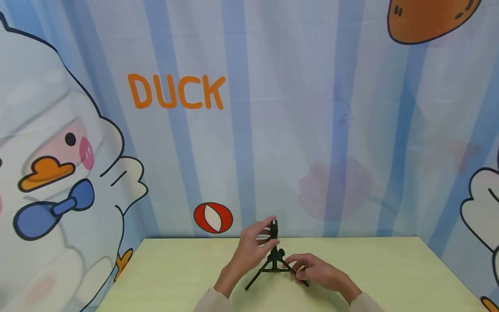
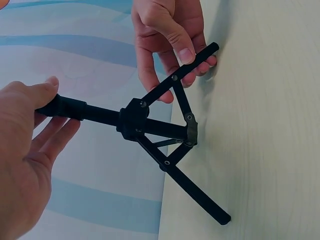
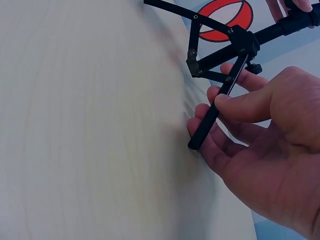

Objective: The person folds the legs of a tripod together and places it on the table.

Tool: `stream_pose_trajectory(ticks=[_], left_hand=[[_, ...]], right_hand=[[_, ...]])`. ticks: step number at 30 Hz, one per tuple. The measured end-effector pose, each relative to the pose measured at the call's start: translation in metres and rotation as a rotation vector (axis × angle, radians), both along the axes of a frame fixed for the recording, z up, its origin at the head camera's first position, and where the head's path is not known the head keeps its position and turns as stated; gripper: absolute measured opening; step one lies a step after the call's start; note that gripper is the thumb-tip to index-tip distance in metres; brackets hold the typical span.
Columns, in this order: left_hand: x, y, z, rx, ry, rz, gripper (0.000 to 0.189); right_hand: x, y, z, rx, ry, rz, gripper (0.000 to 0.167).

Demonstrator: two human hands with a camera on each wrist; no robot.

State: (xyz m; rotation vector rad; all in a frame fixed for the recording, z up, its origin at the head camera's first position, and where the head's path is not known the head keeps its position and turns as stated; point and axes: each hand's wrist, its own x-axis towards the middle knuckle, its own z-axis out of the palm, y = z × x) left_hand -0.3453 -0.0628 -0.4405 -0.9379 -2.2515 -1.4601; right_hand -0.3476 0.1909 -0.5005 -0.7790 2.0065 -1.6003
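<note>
Where braces [image 2: 182,97] spread its legs [image 2: 197,194], tripod [image 1: 274,255] looks black and slim, knob [image 1: 281,252] at hub's [image 2: 133,120] 2 o'clock. Pale yellow table [image 1: 175,268] below; blue-striped curtain [image 1: 288,130] behind, DUCK lettering [image 1: 181,92] toward tripod's 11 o'clock. Tripod at head view's 6 o'clock: left hand [image 1: 248,244], at its 10 o'clock, grips post [image 2: 102,114] top; right hand [image 1: 321,273], at 4 o'clock, pinches one leg between thumb [image 3: 245,105] and fingers [image 3: 215,150].

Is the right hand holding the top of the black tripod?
No, the right hand holds one leg of the black tripod, while the left hand holds its upper end.
</note>
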Motion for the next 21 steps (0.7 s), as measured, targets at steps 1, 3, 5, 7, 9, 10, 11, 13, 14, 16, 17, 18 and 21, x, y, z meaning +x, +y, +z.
stream_pose_trajectory(ticks=[1, 3, 5, 7, 9, 10, 11, 13, 14, 16, 17, 18, 21], left_hand=[[0.0002, 0.0000, 0.0001, -0.003, 0.001, -0.005, 0.062], [0.0006, 0.0000, 0.0004, -0.012, 0.003, -0.009, 0.062], [0.0010, -0.0003, 0.0008, -0.022, 0.006, -0.009, 0.062], [0.0011, -0.0004, 0.0012, -0.033, 0.011, -0.007, 0.062], [0.0013, -0.0004, 0.0016, -0.042, 0.015, -0.007, 0.062], [0.0013, -0.0004, 0.0016, -0.045, 0.015, -0.008, 0.062], [0.0013, -0.0004, 0.0018, -0.047, 0.016, -0.009, 0.062], [0.0010, 0.0000, 0.0018, -0.051, 0.020, -0.012, 0.061], [0.0009, 0.0002, 0.0019, -0.055, 0.021, -0.011, 0.061], [0.0009, 0.0006, 0.0026, -0.064, 0.023, -0.010, 0.061], [0.0010, 0.0008, 0.0030, -0.069, 0.026, -0.008, 0.061], [0.0010, 0.0010, 0.0035, -0.074, 0.027, -0.006, 0.061], [0.0015, 0.0015, 0.0051, -0.085, 0.027, -0.006, 0.060]], right_hand=[[-0.0003, 0.0006, 0.0004, 0.001, 0.002, 0.009, 0.047], [-0.0010, 0.0012, 0.0004, -0.004, 0.001, 0.025, 0.047], [-0.0021, 0.0015, -0.0004, -0.015, -0.010, 0.034, 0.047], [-0.0029, 0.0021, -0.0014, -0.026, -0.026, 0.033, 0.046], [-0.0037, 0.0028, -0.0024, -0.038, -0.043, 0.032, 0.045], [-0.0042, 0.0032, -0.0031, -0.040, -0.048, 0.031, 0.045], [-0.0046, 0.0038, -0.0039, -0.044, -0.051, 0.034, 0.045], [-0.0054, 0.0047, -0.0054, -0.054, -0.058, 0.038, 0.044], [-0.0055, 0.0052, -0.0059, -0.058, -0.060, 0.038, 0.044], [-0.0056, 0.0061, -0.0070, -0.066, -0.064, 0.038, 0.043], [-0.0056, 0.0063, -0.0071, -0.073, -0.066, 0.040, 0.043], [-0.0055, 0.0063, -0.0071, -0.078, -0.067, 0.040, 0.043], [-0.0049, 0.0062, -0.0076, -0.089, -0.071, 0.044, 0.044]])
